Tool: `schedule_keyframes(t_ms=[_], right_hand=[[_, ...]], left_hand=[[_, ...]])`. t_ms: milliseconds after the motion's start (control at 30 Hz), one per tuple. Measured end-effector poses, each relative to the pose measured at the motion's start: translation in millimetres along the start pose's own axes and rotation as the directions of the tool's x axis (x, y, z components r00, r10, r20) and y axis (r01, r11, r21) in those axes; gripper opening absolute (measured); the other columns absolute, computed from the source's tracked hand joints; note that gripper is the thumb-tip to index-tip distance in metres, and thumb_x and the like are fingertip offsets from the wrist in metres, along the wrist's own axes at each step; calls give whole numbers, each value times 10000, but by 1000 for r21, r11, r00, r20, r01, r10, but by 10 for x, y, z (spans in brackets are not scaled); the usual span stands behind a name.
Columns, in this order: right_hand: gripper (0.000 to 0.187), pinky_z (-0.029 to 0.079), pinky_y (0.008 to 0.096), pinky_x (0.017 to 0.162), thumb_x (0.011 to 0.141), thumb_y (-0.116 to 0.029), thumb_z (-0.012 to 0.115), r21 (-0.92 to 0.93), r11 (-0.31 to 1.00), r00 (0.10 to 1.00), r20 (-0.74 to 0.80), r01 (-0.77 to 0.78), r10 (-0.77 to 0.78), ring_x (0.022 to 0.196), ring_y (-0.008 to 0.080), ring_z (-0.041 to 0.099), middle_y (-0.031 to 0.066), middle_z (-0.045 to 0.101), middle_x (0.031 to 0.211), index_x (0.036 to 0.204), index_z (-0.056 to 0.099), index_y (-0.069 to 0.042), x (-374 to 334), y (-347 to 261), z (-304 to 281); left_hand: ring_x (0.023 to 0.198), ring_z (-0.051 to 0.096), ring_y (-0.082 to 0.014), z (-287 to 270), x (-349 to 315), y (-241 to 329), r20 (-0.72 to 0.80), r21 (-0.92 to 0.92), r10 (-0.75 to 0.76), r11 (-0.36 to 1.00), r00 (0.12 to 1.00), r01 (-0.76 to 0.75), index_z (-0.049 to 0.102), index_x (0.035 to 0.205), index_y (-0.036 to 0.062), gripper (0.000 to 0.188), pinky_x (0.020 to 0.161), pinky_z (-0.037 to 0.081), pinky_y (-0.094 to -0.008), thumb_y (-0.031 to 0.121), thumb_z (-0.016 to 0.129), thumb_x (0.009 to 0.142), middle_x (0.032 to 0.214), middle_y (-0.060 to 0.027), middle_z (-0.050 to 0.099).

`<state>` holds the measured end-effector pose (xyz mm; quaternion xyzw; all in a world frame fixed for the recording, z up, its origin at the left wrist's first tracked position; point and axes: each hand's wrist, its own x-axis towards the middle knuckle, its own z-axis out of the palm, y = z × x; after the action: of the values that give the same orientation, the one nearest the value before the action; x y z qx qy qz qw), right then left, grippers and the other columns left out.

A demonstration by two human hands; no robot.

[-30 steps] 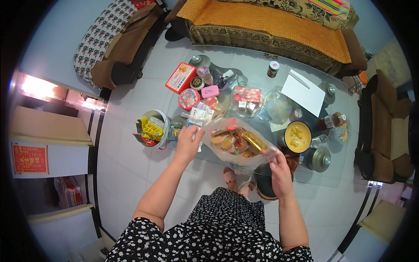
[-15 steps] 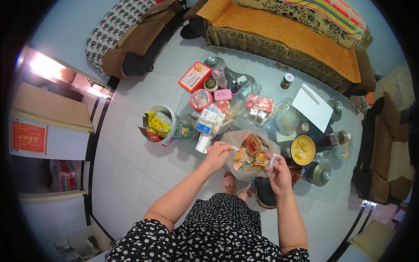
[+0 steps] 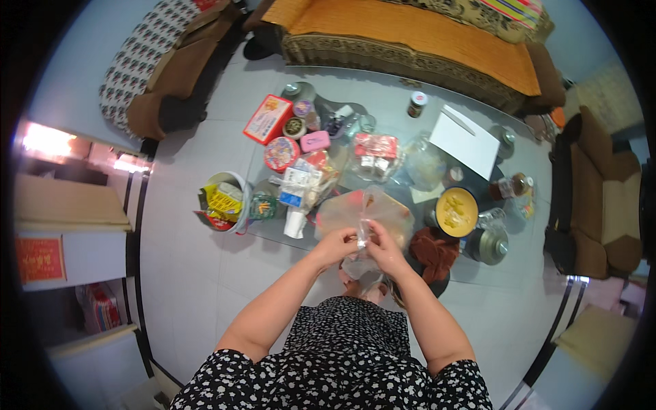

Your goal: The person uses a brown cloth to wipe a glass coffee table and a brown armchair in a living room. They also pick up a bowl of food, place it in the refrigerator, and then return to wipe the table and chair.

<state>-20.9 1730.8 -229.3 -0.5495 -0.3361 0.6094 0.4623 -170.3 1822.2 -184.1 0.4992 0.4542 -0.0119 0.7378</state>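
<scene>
- Both hands have moved inward since the earlier frame: previously spaced apart on the open rim of the clear plastic bag [image 3: 335, 215], they now meet at its mouth.
- Left hand [image 3: 335, 248]: fingers pinched on the gathered plastic.
- Right hand [image 3: 386, 253]: thumb and fingers pinched on the same gathered plastic, just beside the left hand.
- Bag position: directly beyond the hands, at the near edge of the glass surface [image 3: 393, 102]; whether it rests there cannot be told. Its contents show only dimly through the film.
- Left of the hands, nearest first: white-and-blue packets [image 3: 294, 195], a clear green-tinted jar [image 3: 263, 206], then a white bucket [image 3: 246, 199] holding a yellow packet.
- Beyond the hands to the left: a round red tin [image 3: 281, 154], a pink case [image 3: 315, 141] and a red-and-white box [image 3: 269, 119].
- Straight beyond the bag: a red package [image 3: 375, 144] in clear film.
- Right of the hands: a brown cloth [image 3: 434, 253], near; a dark-rimmed bowl [image 3: 432, 219] with yellow food, farther out; a brown bottle [image 3: 508, 188], beyond the bowl.
- Far right beyond the hands: a white sheet [image 3: 468, 147].
</scene>
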Motion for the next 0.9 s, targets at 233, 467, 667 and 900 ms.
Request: schedule_keyframes(t_ms=[233,467,667,900], right_hand=[[452,449,318,874,803,-119,719,-137,968,929,-279,211,-242,1037,187,488,76,401,1231,1209,543,-28,53,9,-103],[207,459,341,891,812,-124,689,-418,867,891,-230,273,-391,1080,229,556,86,542,1193,1003,653,-52,-101,-225,-231],[176,531,337,725,806,-96,669,-572,789,920,-143,224,-365,814,243,659,73,631,1046,975,654,-50,-156,-587,-71],[220,528,362,733,800,-19,610,-716,670,899,-144,194,-414,875,293,650,99,632,1054,1014,642,-59,-92,-619,-55]], left_hand=[[1033,483,-232,19,-16,-28,-283,802,679,555,678,-221,709,933,81,157,911,361,-446,184,631,843,1025,-93,468],[1345,340,-301,-233,226,-104,-47,415,560,765,827,-493,638,1155,82,347,1152,121,-439,125,512,834,1416,-114,411],[1162,513,-266,44,267,-113,120,665,572,561,812,-493,577,1158,27,412,1062,304,-415,259,607,819,1183,-151,583],[984,583,-137,-4,502,-362,105,174,194,962,975,-210,579,1198,34,398,843,469,-290,302,604,905,1036,-64,642]])
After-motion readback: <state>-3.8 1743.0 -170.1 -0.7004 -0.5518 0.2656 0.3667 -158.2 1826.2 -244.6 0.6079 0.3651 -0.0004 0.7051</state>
